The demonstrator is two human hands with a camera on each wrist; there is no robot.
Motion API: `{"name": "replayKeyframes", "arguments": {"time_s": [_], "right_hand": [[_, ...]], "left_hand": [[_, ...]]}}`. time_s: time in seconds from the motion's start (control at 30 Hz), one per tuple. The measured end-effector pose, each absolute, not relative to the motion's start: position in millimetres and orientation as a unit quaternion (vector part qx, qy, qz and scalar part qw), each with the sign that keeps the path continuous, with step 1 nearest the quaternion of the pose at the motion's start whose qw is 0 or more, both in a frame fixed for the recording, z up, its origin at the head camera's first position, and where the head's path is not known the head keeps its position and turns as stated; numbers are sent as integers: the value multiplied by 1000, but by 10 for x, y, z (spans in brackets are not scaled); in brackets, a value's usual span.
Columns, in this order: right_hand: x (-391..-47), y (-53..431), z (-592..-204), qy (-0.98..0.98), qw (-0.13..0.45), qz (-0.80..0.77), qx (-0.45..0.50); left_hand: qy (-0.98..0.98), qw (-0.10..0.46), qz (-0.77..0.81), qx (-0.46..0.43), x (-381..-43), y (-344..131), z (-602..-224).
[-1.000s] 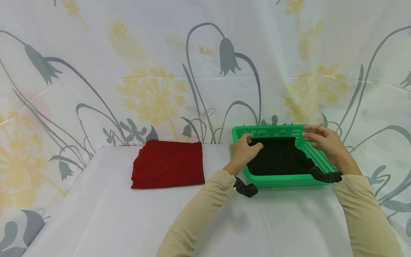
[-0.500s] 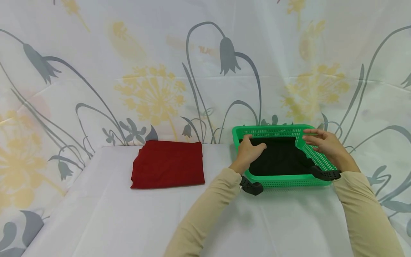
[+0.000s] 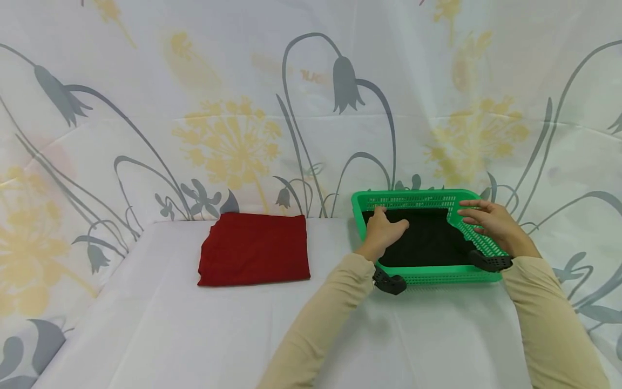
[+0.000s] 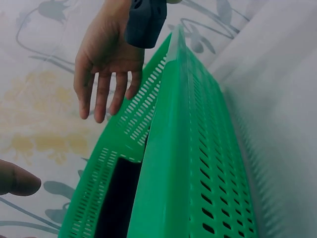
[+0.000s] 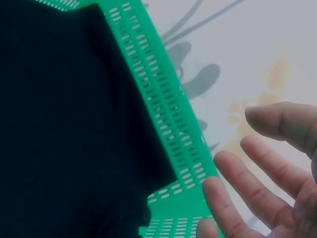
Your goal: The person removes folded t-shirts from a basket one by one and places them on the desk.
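Observation:
A black folded cloth [image 3: 423, 237] lies in a green plastic basket [image 3: 437, 273] at the right of the table. Over the basket's left side is my left hand [image 3: 384, 232], thumb spread from the fingers and holding nothing. My right hand [image 3: 493, 221] hovers by the basket's right wall, fingers extended, also holding nothing. The right wrist view shows those fingers [image 5: 257, 193] apart from the black cloth [image 5: 64, 114], near the slotted rim. In the left wrist view, only the left thumb [image 4: 20, 181] shows clearly, beside the basket's green wall [image 4: 163, 163].
A folded red cloth [image 3: 255, 249] lies flat to the left of the basket. Both rest on a white-covered table [image 3: 204, 335]. Behind hangs a flower-printed curtain [image 3: 233, 81]. Each wrist wears a black camera mount.
My left hand has moved a little to the right, further over the basket. The right hand has lowered slightly. Both cloths and the basket stay where they were.

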State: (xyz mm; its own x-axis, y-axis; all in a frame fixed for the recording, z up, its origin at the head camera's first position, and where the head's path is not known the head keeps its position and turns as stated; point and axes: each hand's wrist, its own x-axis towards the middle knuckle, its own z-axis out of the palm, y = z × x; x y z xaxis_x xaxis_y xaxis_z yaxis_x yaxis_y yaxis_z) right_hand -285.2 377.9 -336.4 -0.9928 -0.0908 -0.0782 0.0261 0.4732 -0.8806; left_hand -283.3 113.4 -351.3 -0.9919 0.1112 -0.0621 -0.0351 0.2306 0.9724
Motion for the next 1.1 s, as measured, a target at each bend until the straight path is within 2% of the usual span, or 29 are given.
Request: {"name": "replayKeyframes", "arguments": {"time_s": [0.9, 1.1], "right_hand": [[-2995, 3919, -3452, 852, 143, -504, -9], [-2999, 4010, -3538, 860, 144, -489, 1]], "left_hand": [[757, 79, 644, -78, -2919, 1384, -3665], [746, 77, 656, -84, -2904, 1416, -3698]]}}
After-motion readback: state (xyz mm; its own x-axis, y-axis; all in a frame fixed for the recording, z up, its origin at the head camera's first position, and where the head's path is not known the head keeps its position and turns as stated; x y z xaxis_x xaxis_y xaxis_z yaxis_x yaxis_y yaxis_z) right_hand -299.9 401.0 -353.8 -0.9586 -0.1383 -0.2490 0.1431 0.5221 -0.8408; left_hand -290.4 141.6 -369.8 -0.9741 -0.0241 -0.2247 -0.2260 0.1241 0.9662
